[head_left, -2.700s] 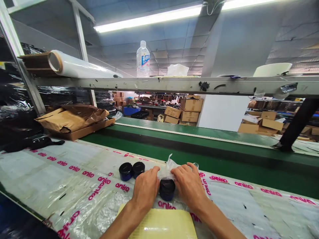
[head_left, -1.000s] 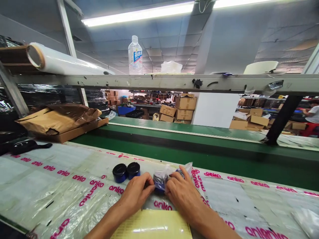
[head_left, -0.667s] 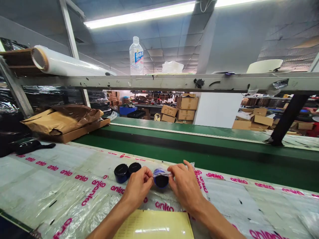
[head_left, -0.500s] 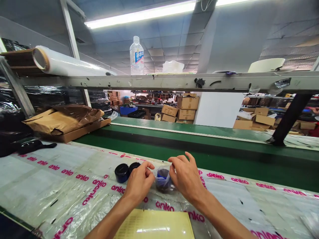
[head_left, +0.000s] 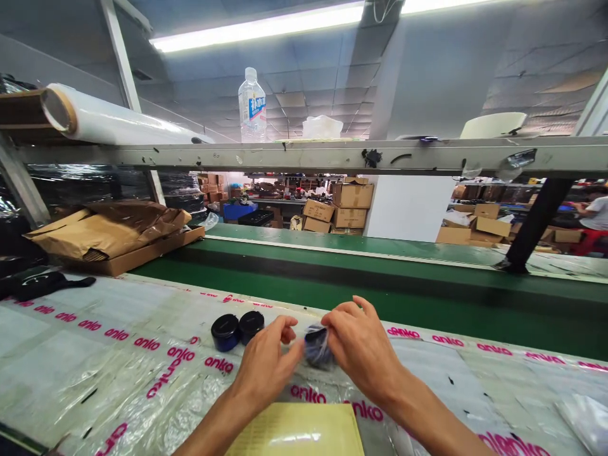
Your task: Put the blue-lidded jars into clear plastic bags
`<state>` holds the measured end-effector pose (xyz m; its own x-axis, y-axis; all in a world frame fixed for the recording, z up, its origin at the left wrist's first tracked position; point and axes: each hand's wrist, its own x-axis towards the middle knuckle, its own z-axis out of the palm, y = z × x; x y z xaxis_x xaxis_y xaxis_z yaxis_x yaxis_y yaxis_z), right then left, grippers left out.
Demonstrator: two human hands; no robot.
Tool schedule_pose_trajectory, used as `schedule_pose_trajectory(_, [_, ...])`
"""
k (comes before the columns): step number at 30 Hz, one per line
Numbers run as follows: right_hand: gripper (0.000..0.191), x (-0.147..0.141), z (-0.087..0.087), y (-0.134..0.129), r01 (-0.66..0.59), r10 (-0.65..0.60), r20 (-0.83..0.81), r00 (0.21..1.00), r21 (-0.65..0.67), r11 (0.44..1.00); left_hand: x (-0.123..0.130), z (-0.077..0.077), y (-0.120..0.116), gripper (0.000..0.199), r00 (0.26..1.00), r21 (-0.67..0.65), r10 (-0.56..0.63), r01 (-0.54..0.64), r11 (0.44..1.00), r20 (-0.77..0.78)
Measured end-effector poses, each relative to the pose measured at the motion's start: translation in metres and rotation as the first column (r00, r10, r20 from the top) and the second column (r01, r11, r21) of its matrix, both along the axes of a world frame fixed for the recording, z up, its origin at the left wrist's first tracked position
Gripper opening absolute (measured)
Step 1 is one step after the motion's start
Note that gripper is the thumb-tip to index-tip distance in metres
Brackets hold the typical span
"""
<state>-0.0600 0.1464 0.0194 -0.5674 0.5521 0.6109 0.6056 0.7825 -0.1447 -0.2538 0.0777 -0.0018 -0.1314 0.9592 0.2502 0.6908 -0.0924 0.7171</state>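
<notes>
My right hand (head_left: 361, 345) curls over a small dark jar in a clear plastic bag (head_left: 318, 347), holding it on the film-covered bench top (head_left: 142, 373). My left hand (head_left: 266, 364) is just left of that bag, fingers apart and holding nothing; its fingertips come very close, though contact is hard to tell. Further left stand two blue jars with black lids (head_left: 225, 333) (head_left: 251, 327), upright and side by side. A yellow pad (head_left: 297, 432) lies nearer me, below both hands.
A green conveyor belt (head_left: 304, 272) runs behind the bench under a metal shelf rail (head_left: 304, 155) carrying a water bottle (head_left: 252, 104). A stretch-film roll (head_left: 118, 125), a kraft package on a cardboard tray (head_left: 109, 231), stacked cartons, and a distant co-worker (head_left: 593, 215) are visible.
My right hand has closed down over the bagged jar, which it held apart from moments ago. My left hand has dropped slightly nearer me, and the view has shifted a little.
</notes>
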Motion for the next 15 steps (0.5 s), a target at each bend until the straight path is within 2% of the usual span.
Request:
schedule_pose_trajectory(3, [0.025,0.005,0.002,0.002,0.021,-0.022,-0.014,1.000,-0.062,0.998,0.005,-0.004,0.005,0.081,0.992,-0.015,-0.115,0.114,0.993,-0.047])
schedule_pose_trajectory(5, [0.023,0.010,0.006,0.003,0.019,-0.027,-0.080,0.996,-0.097,0.995,0.008,-0.007,0.012,0.098,0.980,-0.080,-0.190,0.185,0.979,-0.059])
schedule_pose_trajectory(7, [0.021,0.019,0.013,-0.001,0.014,-0.028,-0.188,0.982,-0.079,0.997,0.009,-0.010,0.021,0.090,0.974,-0.105,-0.220,0.213,0.971,-0.054])
schedule_pose_trajectory(10, [0.016,0.045,0.024,-0.019,0.033,-0.032,-0.313,0.949,-0.002,0.999,0.011,-0.009,0.033,0.056,0.969,-0.053,-0.235,0.232,0.971,-0.077])
schedule_pose_trajectory(12, [0.014,0.069,0.028,-0.034,0.066,-0.051,-0.339,0.939,0.034,0.997,0.010,-0.009,0.040,0.053,0.976,-0.030,-0.189,0.187,0.982,-0.106])
schedule_pose_trajectory(15, [0.017,0.116,0.026,-0.058,0.145,-0.126,-0.317,0.940,0.036,0.989,0.008,-0.011,0.051,0.061,0.977,-0.067,-0.147,0.138,0.988,-0.152])
